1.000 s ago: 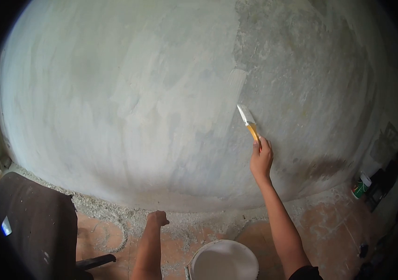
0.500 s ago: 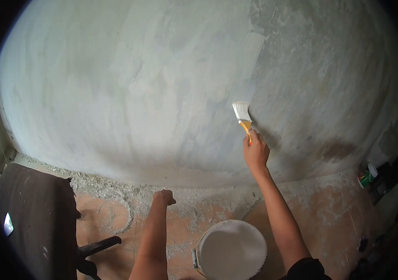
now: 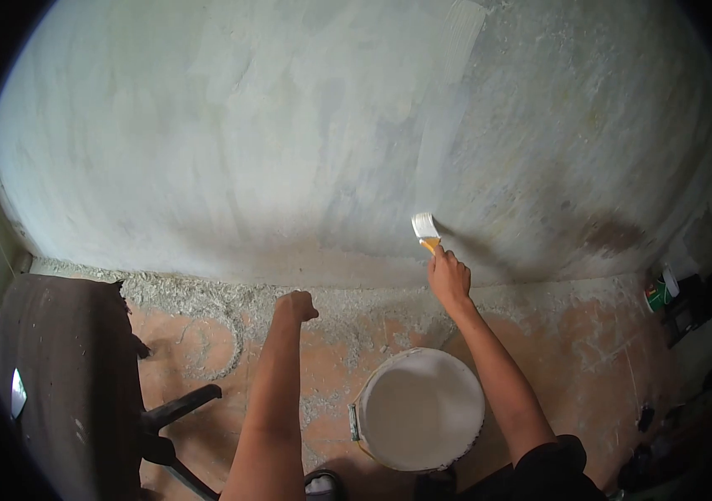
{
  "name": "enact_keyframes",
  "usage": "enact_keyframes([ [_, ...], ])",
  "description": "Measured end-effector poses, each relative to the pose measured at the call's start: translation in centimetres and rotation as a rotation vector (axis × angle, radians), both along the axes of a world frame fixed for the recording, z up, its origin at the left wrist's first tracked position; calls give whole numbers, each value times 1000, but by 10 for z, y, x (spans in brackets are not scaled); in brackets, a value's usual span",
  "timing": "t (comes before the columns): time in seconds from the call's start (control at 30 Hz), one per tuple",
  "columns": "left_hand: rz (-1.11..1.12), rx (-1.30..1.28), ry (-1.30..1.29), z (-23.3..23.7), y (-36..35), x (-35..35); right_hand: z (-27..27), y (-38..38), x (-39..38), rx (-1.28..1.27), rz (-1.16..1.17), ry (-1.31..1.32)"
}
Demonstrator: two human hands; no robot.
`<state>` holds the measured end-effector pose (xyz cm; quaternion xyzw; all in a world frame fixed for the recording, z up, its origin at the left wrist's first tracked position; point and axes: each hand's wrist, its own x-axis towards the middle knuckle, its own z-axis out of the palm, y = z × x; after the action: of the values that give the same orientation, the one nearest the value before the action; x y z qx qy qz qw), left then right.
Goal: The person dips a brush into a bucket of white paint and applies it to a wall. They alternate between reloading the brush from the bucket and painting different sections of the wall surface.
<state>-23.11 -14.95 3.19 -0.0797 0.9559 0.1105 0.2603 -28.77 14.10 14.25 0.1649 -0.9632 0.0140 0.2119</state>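
My right hand [image 3: 449, 277] grips the yellow handle of a paintbrush [image 3: 425, 227], whose white-coated bristles rest on the grey wall [image 3: 289, 150]. A paler wet streak runs up the wall above the brush. My left hand [image 3: 296, 306] is held closed over the debris at the foot of the wall; whether anything is inside it is hidden. Between my forearms stands a round bucket [image 3: 421, 409] of whitish liquid, its rim smeared.
A dark-covered chair [image 3: 72, 376] stands at the left, its leg reaching toward my left arm. Scraped flakes [image 3: 181, 296] lie along the wall's base on the tiled floor [image 3: 540, 359]. A green container [image 3: 658, 294] and dark objects sit at the right.
The brush in my right hand has moved down the wall, lengthening the wet streak. The view has tilted downward, so my shoe now shows and more of the bucket is visible.
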Motion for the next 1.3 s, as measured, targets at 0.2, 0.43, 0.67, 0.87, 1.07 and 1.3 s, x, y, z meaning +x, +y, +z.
enact_keyframes([
  [0.2,27,7,29,19,2,8,2,11,-6,45,-77,-205],
  [0.43,-4,-11,18,18,1,6,114,8,-32,274,-1,-71],
  [0.67,4,3,26,23,6,4,229,6,-42,475,40,226],
  [0.87,-7,38,27,14,12,-3,270,18,-9,247,-84,451],
  [1.07,-34,43,33,6,9,-1,207,15,-39,152,-124,529],
  [1.3,15,44,42,-5,-13,2,103,18,-27,191,-67,163],
])
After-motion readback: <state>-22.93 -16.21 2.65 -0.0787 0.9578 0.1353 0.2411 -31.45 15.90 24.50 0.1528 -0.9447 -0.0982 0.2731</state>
